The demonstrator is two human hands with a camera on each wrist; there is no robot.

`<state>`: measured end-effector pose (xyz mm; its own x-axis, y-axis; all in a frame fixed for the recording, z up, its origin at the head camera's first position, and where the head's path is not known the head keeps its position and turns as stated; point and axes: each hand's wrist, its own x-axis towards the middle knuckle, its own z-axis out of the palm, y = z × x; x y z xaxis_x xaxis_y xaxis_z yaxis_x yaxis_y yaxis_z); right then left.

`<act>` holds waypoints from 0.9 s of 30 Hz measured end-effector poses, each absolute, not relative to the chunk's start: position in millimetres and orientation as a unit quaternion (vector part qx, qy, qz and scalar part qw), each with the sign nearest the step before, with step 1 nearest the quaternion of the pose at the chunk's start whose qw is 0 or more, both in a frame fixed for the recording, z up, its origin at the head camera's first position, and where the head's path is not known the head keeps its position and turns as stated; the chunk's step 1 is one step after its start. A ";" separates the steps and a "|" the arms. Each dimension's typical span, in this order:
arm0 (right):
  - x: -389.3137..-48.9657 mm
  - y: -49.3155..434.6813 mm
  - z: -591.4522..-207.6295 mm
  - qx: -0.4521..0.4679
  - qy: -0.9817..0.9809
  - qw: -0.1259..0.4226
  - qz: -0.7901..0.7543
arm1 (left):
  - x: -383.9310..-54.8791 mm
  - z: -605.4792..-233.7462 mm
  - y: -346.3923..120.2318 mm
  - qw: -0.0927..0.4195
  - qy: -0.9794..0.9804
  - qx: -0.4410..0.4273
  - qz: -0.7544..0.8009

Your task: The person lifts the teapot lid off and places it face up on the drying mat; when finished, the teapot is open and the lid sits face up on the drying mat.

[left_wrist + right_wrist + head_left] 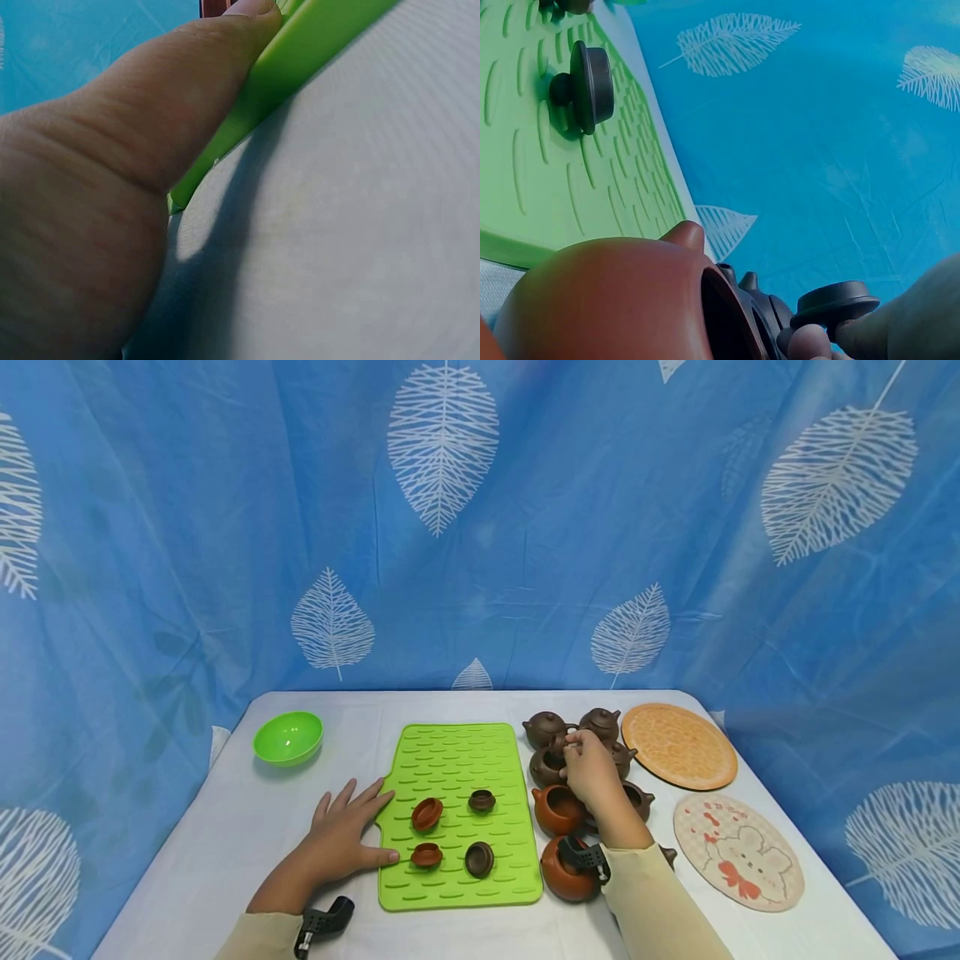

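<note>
My right hand point(591, 768) is over the group of teapots and pinches a dark brown teapot lid point(836, 301) by its knob. Just below it stands an uncovered dark teapot point(546, 767). Nearer me are an open-topped reddish teapot point(558, 811) and another reddish teapot point(567, 877) partly covered by the wrist strap. My left hand point(339, 833) lies with spread fingers at the left edge of a green mat point(457, 752), its thumb on the rim. On the mat sit two reddish lids point(427, 814) and two dark lids point(479, 860).
Two dark teapots with lids on point(546, 729) stand at the back of the group; other dark teapots are partly behind my right arm. A green bowl point(288, 739) is at the far left. An orange round mat point(678, 746) and a rabbit-print mat point(738, 852) lie at the right.
</note>
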<state>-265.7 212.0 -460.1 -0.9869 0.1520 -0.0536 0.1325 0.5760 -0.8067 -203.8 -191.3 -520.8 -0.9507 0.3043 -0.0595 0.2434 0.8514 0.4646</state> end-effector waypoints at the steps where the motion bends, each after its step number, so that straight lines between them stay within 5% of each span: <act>1: -265.6 212.0 -460.1 -0.081 -0.886 0.009 0.457 | -203.8 -520.8 -191.4 0.066 0.960 0.143 0.232; 27: -258.1 184.1 -457.3 -0.034 -0.755 -0.055 0.653 | -206.1 -524.2 -192.9 0.064 0.961 0.145 0.226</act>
